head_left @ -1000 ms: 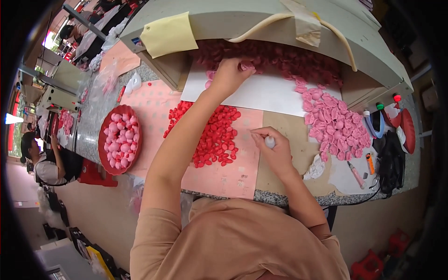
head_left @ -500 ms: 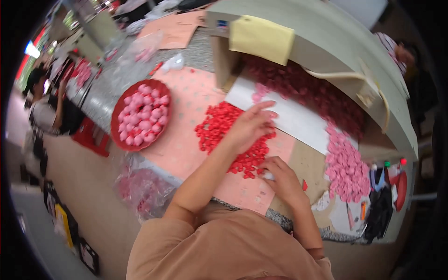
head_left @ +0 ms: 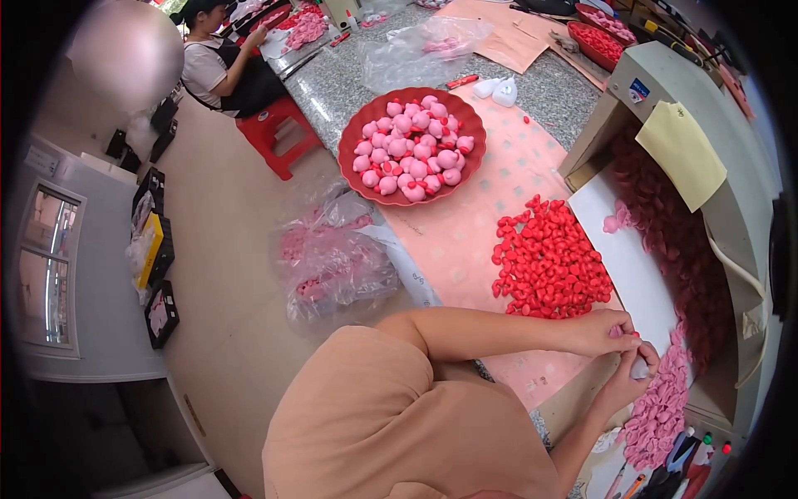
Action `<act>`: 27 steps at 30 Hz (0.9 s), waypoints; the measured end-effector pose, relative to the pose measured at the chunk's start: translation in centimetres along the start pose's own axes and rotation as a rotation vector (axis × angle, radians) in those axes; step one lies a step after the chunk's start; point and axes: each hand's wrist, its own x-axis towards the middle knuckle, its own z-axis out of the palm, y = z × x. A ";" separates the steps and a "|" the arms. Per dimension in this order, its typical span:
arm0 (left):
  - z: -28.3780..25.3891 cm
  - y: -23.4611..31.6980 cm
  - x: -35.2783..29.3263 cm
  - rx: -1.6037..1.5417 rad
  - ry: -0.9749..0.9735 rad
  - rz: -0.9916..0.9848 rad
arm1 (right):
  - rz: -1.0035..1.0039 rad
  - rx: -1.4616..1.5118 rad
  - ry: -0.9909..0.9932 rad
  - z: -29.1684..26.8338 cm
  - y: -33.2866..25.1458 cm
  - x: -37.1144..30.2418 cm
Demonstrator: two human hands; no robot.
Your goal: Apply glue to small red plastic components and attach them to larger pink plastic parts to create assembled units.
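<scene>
My left hand (head_left: 600,333) and my right hand (head_left: 633,372) meet over the table's near edge, fingertips together on a small pale piece (head_left: 638,370) pinched between them. A little pink part shows at the left fingertips. Just beyond the hands lies a heap of small red pieces (head_left: 553,258) on a pink sheet (head_left: 465,233). A pile of pink pieces (head_left: 661,407) lies right under my right hand. A white board (head_left: 636,262) runs beside the red heap.
A red bowl (head_left: 356,179) of pink round pieces stands farther left on the table. A cardboard box (head_left: 706,208) holds dark pink pieces. Plastic bags (head_left: 332,266) hang at the table edge. Another person (head_left: 220,66) sits on a red stool (head_left: 274,129). Markers (head_left: 694,457) lie nearby.
My left hand came back from the red heap and now meets my right hand near the pink pile. The view has swung left, showing the floor and the bowl.
</scene>
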 end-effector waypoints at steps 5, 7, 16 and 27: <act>0.2 -1.0 0.5 -0.035 0.059 0.020 | -0.198 -0.247 -0.089 0.9 -1.5 -0.3; -0.7 0.9 0.2 -0.202 0.009 -0.134 | -0.191 -0.246 -0.071 1.0 -1.9 -0.2; -0.8 0.9 -0.6 -0.532 -0.052 -0.234 | 0.441 0.509 -0.274 -0.6 -0.4 0.1; -1.3 1.4 -0.2 -0.149 -0.066 -0.192 | 0.508 0.337 -0.477 -1.3 -0.5 1.5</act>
